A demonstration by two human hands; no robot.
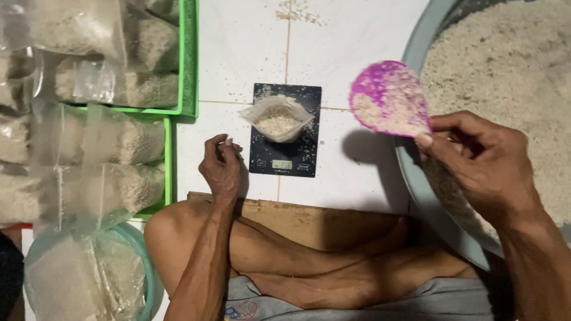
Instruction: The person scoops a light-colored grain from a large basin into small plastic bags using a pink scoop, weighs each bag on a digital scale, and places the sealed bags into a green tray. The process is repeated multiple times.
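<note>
The right hand [482, 157] is pinching a pink scoop [389, 98] of grain at 2 o'clock, over the rim of the grey basin [416, 172]. The left hand [221, 163] is loosely curled and holding nothing, just beside the black scale [285, 151]. The open bag [278, 119] is sitting on the scale, at 12 o'clock. It is best, I think, to tip the scoop slowly over the bag mouth while watching the display.

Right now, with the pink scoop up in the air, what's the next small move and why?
Probably swing the right hand left, bringing the pink scoop over the open bag on the black scale. The scoop carries grain but sits beside the big basin, and the left hand waits near the scale.
</note>
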